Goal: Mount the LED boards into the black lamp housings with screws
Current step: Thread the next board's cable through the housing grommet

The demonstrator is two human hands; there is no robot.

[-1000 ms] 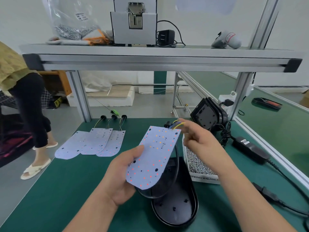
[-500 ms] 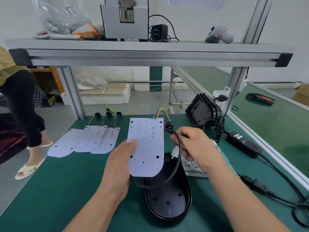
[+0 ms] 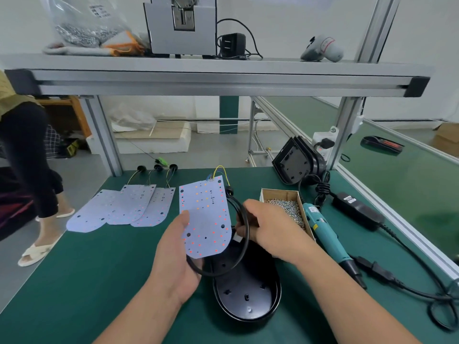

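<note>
White board [image 3: 203, 219], dotted with red and orange LEDs, is held tilted just above the far end of the black housing [image 3: 248, 301], which lies open side up on the green tabletop [image 3: 99, 281]. The left hand [image 3: 178, 259] pinches the board's lower left, thumb on its face and fingers curled beneath. The right hand [image 3: 270, 229] has its fingers clamped on the black cable [image 3: 244, 244], which loops beside and under the board. Just to the right sit a screw box [image 3: 285, 207] and a teal screwdriver [image 3: 325, 234]. Spare boards [image 3: 119, 209] overlap at left, and spare housings [image 3: 295, 160] lean at the far right.
</note>
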